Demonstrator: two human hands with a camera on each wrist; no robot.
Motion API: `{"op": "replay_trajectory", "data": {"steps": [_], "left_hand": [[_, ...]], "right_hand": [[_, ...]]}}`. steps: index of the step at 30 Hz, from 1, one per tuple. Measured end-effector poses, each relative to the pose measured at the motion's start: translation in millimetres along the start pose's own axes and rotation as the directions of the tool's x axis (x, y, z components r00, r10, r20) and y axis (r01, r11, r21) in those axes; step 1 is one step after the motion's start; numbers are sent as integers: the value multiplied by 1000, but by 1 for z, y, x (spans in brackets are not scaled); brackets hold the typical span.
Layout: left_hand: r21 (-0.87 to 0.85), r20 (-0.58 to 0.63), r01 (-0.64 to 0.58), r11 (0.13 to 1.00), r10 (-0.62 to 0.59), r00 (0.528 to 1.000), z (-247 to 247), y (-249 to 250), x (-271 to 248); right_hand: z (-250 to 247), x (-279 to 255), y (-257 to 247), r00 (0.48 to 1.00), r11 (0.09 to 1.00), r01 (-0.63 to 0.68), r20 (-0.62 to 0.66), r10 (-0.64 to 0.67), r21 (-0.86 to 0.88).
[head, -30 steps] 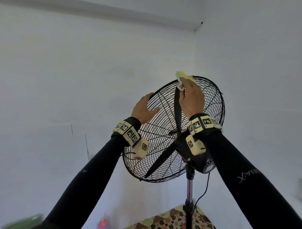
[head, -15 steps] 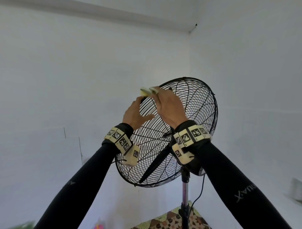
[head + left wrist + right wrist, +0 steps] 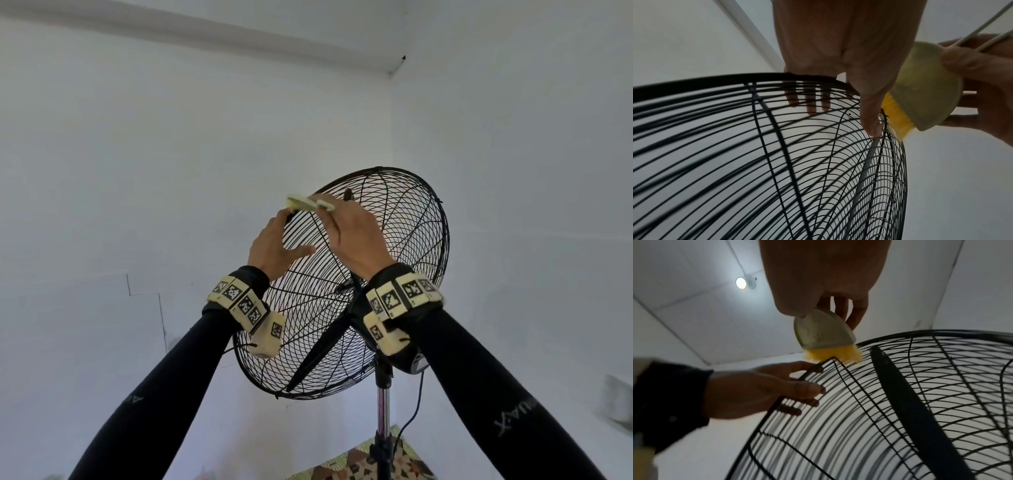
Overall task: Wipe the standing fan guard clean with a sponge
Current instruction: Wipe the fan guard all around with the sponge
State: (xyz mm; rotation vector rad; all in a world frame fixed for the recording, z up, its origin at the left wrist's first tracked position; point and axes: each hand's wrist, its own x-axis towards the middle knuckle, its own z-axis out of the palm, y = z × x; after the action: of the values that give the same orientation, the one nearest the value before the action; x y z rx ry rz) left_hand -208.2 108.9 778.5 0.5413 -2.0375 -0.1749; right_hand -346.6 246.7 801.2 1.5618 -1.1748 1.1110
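A black wire fan guard (image 3: 416,240) stands tilted on its pole in the head view. My left hand (image 3: 274,246) grips its upper-left rim, fingers curled over the rim wire (image 3: 807,371) and thumb on the near side. My right hand (image 3: 356,236) pinches a pale green sponge (image 3: 303,202) with a yellow underside. The yellow edge (image 3: 834,356) touches the rim just above my left fingers. In the left wrist view the sponge (image 3: 925,91) sits beside my left thumb (image 3: 869,113). A dark fan blade (image 3: 910,402) shows inside the guard.
The metal pole (image 3: 383,411) and a black cord (image 3: 412,414) drop below the motor housing (image 3: 411,359). A patterned surface (image 3: 359,466) lies at the bottom. White walls meet in a corner behind the fan. A ceiling light (image 3: 741,283) glows overhead.
My right hand has slid the sponge from the top of the guard leftward along the rim, close to my left hand. The left hand keeps its hold on the rim.
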Motion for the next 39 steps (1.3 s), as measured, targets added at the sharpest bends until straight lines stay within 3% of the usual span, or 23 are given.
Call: {"op": "replay_trajectory", "data": {"steps": [3, 5, 7, 10, 13, 15, 16, 18, 19, 21, 22, 23, 28, 32, 34, 36, 39], "left_hand": [[-15, 10, -6, 1000, 6, 1000, 0, 2, -1], [-16, 17, 7, 1000, -7, 1000, -2, 4, -3], [-18, 17, 21, 1000, -21, 1000, -2, 6, -4], [-28, 11, 27, 999, -27, 1000, -3, 6, -4], [-22, 10, 28, 999, -28, 1000, -3, 6, -2], [-11, 15, 23, 1000, -23, 1000, -4, 8, -2], [-2, 18, 24, 1000, -24, 1000, -6, 10, -1], [51, 33, 35, 998, -37, 999, -9, 19, 3], [91, 42, 42, 995, -46, 998, -10, 25, 8], [136, 76, 46, 990, -57, 995, -8, 39, 18], [159, 101, 49, 986, -66, 993, -5, 45, 22], [205, 121, 47, 978, -72, 990, -1, 50, 25], [288, 37, 74, 955, -88, 995, 11, 48, 23], [286, 9, 79, 955, -85, 996, 11, 39, 22], [290, 4, 75, 954, -80, 997, 13, 40, 22], [289, 6, 69, 955, -74, 997, 14, 43, 23], [272, 16, 57, 961, -64, 998, 14, 45, 22]], "right_hand": [[-10, 12, 14, 973, 986, -151, -165, 160, 65], [-20, 24, 38, 898, 943, -330, -292, 328, 45], [-24, 29, 58, 889, 916, -400, -246, 385, -14], [-19, 26, 55, 966, 956, -259, -16, 259, -136], [-14, 23, 27, 994, 998, -44, 95, 48, -42], [-13, 23, 15, 986, 998, 21, 162, -30, 60], [-14, 21, 15, 987, 993, -1, 157, -18, 122], [-20, 15, 25, 985, 952, -169, 5, 174, 256], [-24, 10, 33, 941, 913, -269, -117, 317, 306], [-29, -1, 49, 791, 846, -418, -326, 518, 331], [-29, -6, 54, 744, 831, -451, -377, 551, 324], [-25, -9, 57, 737, 832, -460, -389, 553, 310], [-6, -13, 39, 892, 899, -415, -129, 433, 143], [-6, -35, 13, 988, 981, -154, 27, 152, 117], [-14, -39, 11, 988, 970, -104, 136, 76, 219], [-28, -34, 17, 972, 913, -227, 131, 193, 339], [-45, -24, 44, 882, 849, -368, -148, 448, 380]]}}
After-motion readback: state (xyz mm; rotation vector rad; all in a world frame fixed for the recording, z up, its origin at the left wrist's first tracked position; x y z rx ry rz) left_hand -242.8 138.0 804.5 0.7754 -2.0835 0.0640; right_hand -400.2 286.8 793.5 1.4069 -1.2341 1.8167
